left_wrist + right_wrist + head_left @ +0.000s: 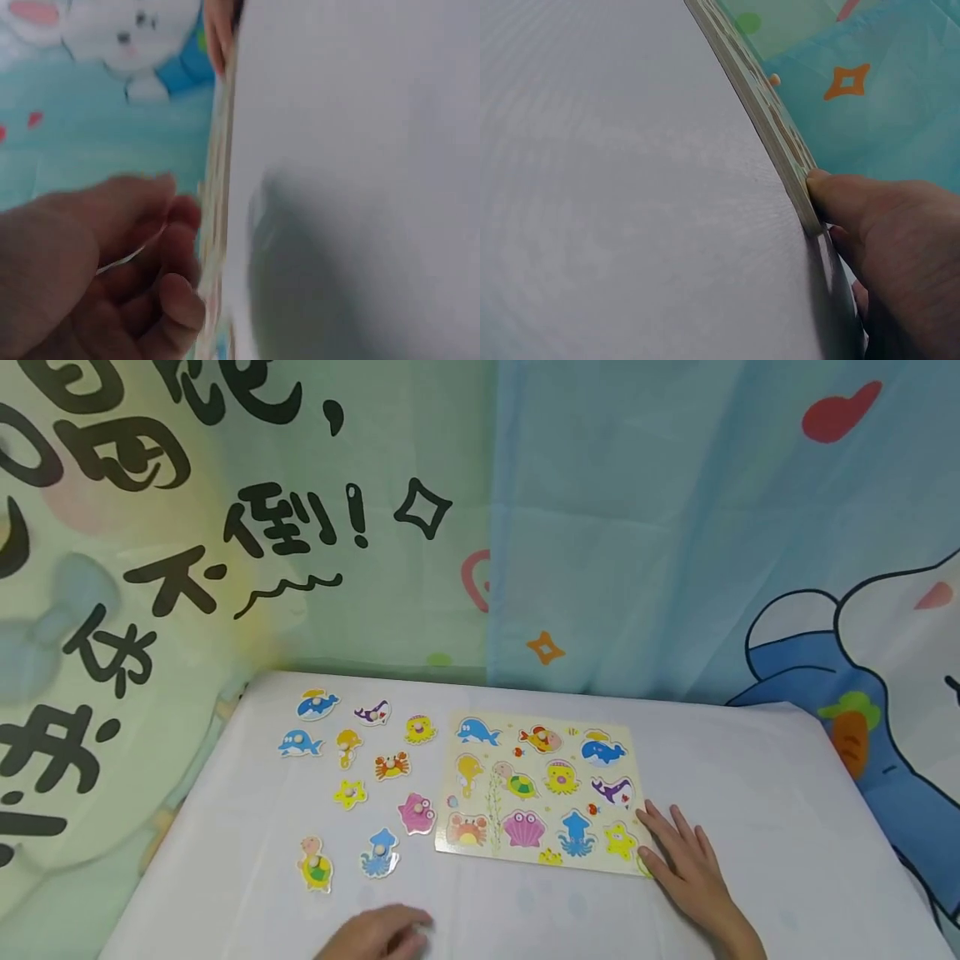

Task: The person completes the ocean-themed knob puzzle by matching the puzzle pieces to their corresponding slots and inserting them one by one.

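Observation:
My right hand [690,868], fingers spread, touches the right edge of a pale yellow puzzle board [468,846]; in the right wrist view its thumb rests on the board's corner. The board carries printed sea-animal shapes, and a fish [540,740] sits at the top middle. My left hand [382,933], blurred, hovers near the table's front with loosely curled fingers and nothing visible in them. It is nearest the squid piece [380,853] and the turtle piece [316,865]. A pink shell piece [417,814] lies beside the board's left edge.
Further loose pieces lie left of the board: a starfish [350,794], crab [392,766], seahorse [348,748], octopus [420,729], purple whale [372,712], dolphin [300,743] and blue whale [317,705]. A white cloth covers the table [750,777]; a printed curtain [615,527] hangs behind.

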A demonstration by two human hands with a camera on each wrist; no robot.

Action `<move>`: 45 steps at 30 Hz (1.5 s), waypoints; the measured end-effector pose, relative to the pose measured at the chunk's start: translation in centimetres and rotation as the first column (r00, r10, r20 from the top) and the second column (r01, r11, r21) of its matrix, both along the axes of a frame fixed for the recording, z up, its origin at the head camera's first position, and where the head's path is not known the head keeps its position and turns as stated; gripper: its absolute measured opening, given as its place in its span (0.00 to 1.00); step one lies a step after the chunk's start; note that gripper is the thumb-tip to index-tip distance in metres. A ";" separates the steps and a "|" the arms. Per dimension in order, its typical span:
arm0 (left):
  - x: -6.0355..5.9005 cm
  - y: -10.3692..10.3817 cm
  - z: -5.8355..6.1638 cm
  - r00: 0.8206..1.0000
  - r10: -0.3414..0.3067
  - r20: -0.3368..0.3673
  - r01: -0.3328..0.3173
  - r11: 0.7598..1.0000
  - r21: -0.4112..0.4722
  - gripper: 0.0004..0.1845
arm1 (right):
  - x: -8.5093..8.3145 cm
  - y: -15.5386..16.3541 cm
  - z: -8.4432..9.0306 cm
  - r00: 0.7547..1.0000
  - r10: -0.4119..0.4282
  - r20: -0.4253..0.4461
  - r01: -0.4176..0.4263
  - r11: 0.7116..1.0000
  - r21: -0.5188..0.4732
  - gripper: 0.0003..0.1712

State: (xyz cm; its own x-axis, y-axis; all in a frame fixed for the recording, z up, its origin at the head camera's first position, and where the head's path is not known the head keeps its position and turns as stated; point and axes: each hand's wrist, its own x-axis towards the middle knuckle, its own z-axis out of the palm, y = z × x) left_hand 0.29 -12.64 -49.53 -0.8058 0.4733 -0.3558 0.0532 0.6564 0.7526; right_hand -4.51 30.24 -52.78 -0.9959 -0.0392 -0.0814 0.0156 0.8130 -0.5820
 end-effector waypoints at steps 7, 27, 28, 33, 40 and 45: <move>-5.9 -3.2 2.8 0.922 0.162 -0.352 -0.201 0.976 -0.078 0.11 | -0.3 -0.1 0.1 1.000 0.001 -0.023 -0.001 1.000 0.002 0.32; -13.0 0.1 0.2 0.953 0.059 -0.298 -0.111 0.981 -0.158 0.09 | -0.3 -0.2 0.2 0.998 0.023 -0.065 -0.024 1.000 -0.015 0.31; -13.0 0.2 0.1 0.955 0.062 -0.291 -0.112 0.981 -0.160 0.09 | -0.3 -0.2 0.2 0.998 0.022 -0.062 -0.023 1.000 -0.019 0.31; -12.9 0.3 0.1 0.964 0.056 -0.258 -0.107 0.976 -0.189 0.09 | -0.1 -0.1 -0.1 0.998 0.014 -0.055 -0.015 1.000 -0.017 0.31; -12.4 1.0 1.6 0.956 0.066 -0.286 -0.134 0.965 -0.227 0.09 | 0.2 -0.1 -0.3 0.999 -0.001 -0.051 0.000 1.000 -0.014 0.31; -12.2 1.3 2.0 0.939 0.054 -0.338 -0.139 0.963 -0.230 0.06 | 0.2 0.0 -0.2 0.999 -0.004 -0.037 0.004 1.000 -0.008 0.31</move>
State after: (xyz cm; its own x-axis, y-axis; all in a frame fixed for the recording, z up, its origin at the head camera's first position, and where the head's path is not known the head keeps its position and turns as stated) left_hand -11.95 -11.36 -47.50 -0.9341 0.3186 -0.1608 0.1950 0.8330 0.5177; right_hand -4.33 30.27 -52.97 -0.9984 -0.0360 -0.0437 -0.0034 0.8082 -0.5890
